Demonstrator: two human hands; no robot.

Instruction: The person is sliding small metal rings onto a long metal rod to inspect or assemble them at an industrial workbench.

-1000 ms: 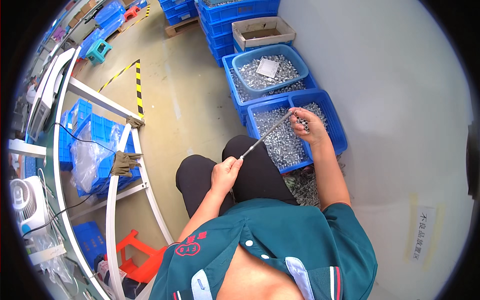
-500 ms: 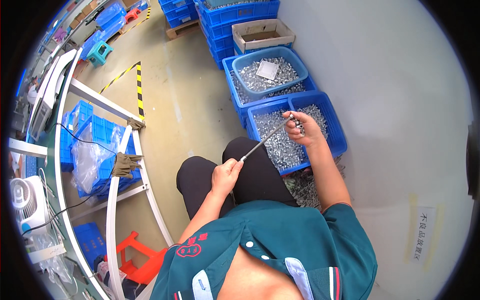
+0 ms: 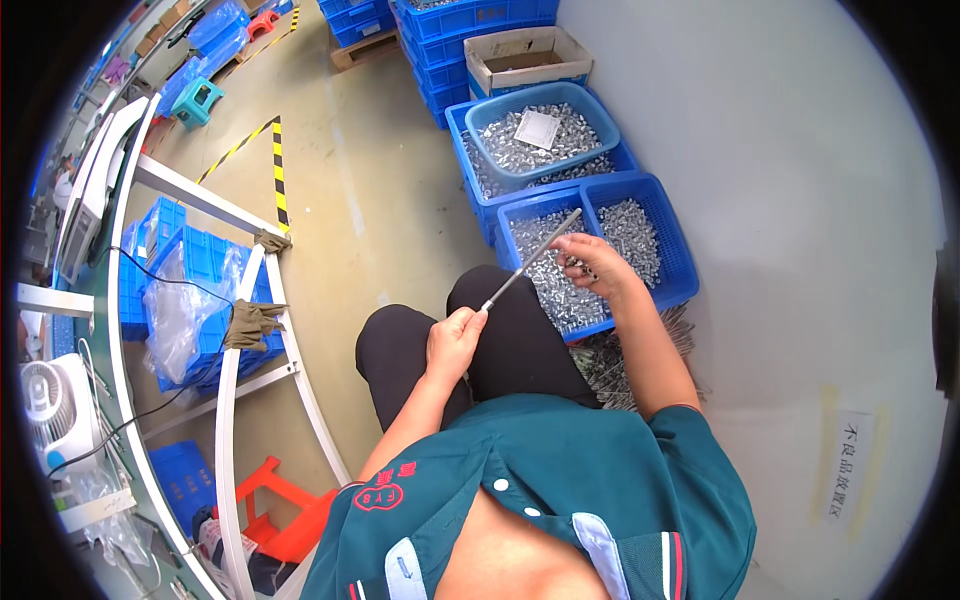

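My left hand (image 3: 456, 342), above my lap, is closed round the lower end of a slim grey metal rod (image 3: 525, 267). A pale collar or nut shows on the rod just beyond my fingers. The rod slants up to the right, its far tip over the blue basket (image 3: 684, 240) of small silvery metal nuts (image 3: 628, 240). Beside the upper rod, my right hand (image 3: 607, 272) has its fingers curled round several small metal nuts (image 3: 574, 265). Its thumb and forefinger are close to the shaft; I cannot tell whether they touch it.
Behind the basket, a light-blue tub (image 3: 612, 140) of metal parts sits on a blue crate, with a white carton (image 3: 590, 65) farther back. Many thin metal rods (image 3: 620, 372) lie below the basket. A white wall (image 3: 780, 250) bounds the right; a white-framed workbench (image 3: 225, 450) the left.
My right hand has come away from the rod's tip and moved down and slightly left along the shaft. The rod is tilted a little more upright, still in my left hand.
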